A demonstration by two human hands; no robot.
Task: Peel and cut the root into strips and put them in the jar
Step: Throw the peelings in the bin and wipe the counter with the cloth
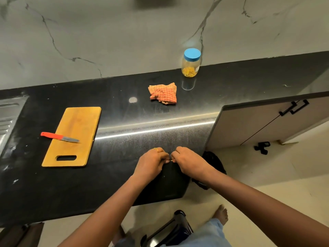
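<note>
While capped, jar (191,63) with yellow strips (189,72) inside.

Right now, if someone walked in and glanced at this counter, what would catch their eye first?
Probably the two hands, left hand and right hand, pinched together over the near edge of the black counter, working on something too small to identify. Next, the wooden cutting board at left with a red-handled knife lying across it, then the blue-lidded jar by the back wall, with an orange checked cloth in front of it.
</note>
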